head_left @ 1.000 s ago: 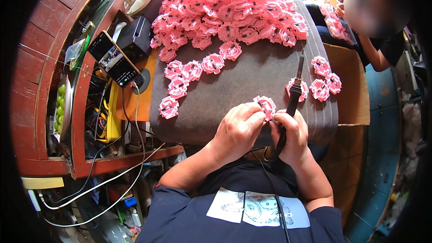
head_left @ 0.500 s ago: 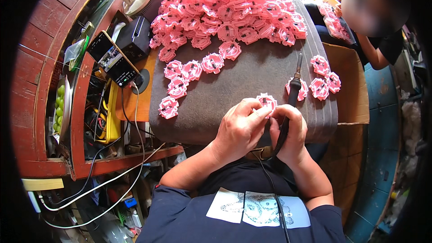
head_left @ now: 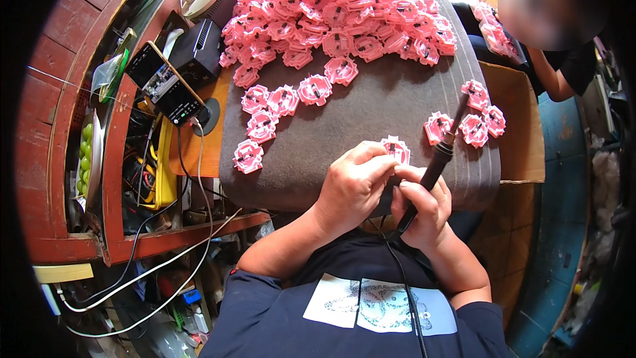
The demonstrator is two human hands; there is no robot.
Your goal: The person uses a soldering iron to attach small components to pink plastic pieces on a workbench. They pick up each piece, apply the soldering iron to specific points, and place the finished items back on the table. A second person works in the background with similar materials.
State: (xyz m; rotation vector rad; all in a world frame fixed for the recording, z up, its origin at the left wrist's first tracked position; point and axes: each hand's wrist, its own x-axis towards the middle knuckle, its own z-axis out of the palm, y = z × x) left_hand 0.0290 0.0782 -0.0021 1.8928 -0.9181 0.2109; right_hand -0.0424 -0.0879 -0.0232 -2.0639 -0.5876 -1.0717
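Observation:
My left hand pinches a pink plastic part with a dark piece in its middle, held above the near edge of the dark work mat. Close beside it, my right hand is closed around a black-handled soldering iron, whose tip end slants up to the right. Its fingertips come near the held part; whether they touch it I cannot make out. Just beyond the iron lies a loose pink part, with several more to its right.
A large heap of pink parts covers the far mat, and a short row trails down its left. A phone stands at left. Behind the mat's right side is a cardboard box; another person's arm shows beyond.
The soldering iron has tipped further to the right, its handle swinging away from the held part. My right fingers have shifted and curled lower. The left hand keeps its pinch.

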